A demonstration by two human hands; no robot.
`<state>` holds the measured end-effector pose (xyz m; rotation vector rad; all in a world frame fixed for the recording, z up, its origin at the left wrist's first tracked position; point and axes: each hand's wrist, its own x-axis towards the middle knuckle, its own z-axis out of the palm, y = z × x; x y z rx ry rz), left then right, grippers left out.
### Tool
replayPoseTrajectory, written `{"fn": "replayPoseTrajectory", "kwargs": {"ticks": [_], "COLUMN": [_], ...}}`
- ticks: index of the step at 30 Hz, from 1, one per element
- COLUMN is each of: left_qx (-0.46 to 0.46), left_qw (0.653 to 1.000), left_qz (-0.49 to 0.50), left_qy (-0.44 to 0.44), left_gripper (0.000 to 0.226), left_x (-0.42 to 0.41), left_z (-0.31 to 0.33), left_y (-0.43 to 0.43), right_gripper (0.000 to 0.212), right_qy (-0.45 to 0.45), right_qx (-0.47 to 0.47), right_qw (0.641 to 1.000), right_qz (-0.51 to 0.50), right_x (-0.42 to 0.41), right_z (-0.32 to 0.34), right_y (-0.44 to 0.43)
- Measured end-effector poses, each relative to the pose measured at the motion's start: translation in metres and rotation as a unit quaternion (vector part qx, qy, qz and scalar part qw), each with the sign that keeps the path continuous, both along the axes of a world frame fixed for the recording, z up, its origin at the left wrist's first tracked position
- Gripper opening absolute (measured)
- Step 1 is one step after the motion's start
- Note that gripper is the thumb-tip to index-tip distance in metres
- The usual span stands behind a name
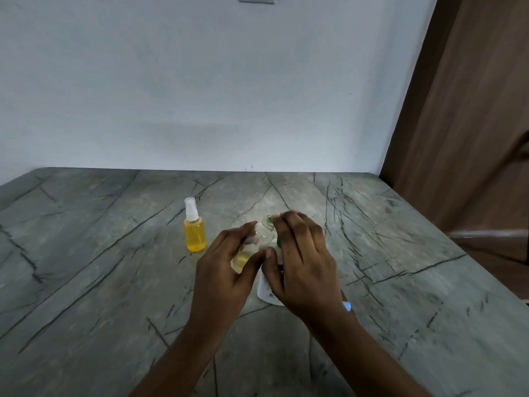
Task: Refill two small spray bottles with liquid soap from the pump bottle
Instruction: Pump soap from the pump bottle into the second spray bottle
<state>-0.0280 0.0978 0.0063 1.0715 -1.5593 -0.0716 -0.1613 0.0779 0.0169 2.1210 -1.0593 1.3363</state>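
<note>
The left grip is closed round a small clear spray bottle, thumb on the near side and fingers wrapped behind. It holds the bottle off the tabletop, leaning with its neck toward the right. The right grip lies over the top of the pump bottle. Its fingers reach forward across the green pump head, but whether they press flat or curl round it I cannot tell, since the palm side faces away.

The clear bottle shows only a little yellow soap low in its body, so this looks like the second fill, partly done. To do it well, the open neck should sit right under the spout before each press. Short, full strokes would suit, with the small bottle kept steady and tipped only enough for the soap to run down the inside wall. The pump bottle's base should stay planted while it is pressed.

To the left, well apart from both hands, the other spray bottle stands upright with its white sprayer on, full of yellow soap.

Much is hidden. The spout and the bottle mouth are behind the right fingers, so their alignment cannot be checked. The hands are blurred. Only a white lower corner of the pump bottle shows. A small pale blue thing peeks out by the right wrist, and I cannot identify it.
</note>
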Motion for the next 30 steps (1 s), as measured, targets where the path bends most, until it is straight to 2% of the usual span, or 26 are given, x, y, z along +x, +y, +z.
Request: {"fn": "replayPoseTrajectory", "kwargs": {"ticks": [6,17,30], "left_qx": [0.015,-0.006,0.009], "left_qw": [1.000,1.000,0.999], "left_qz": [0.008,0.003,0.023], "left_qy": [-0.012,-0.002,-0.023], "left_gripper": [0.043,0.041,0.040], "left_x": [0.003,0.000,0.002], "left_z": [-0.002,0.004,0.001], "left_y": [0.000,0.001,0.001], "right_gripper": [0.042,0.036,0.032], "right_qy": [-0.002,-0.013,-0.043], "right_qx": [0.000,0.006,0.013], "right_qw": [1.000,1.000,0.999], "right_qz": [0.005,0.005,0.003], "right_x": [0.001,0.000,0.001], "right_z": [-0.010,0.005,-0.004], "right_y": [0.001,0.003,0.002]}}
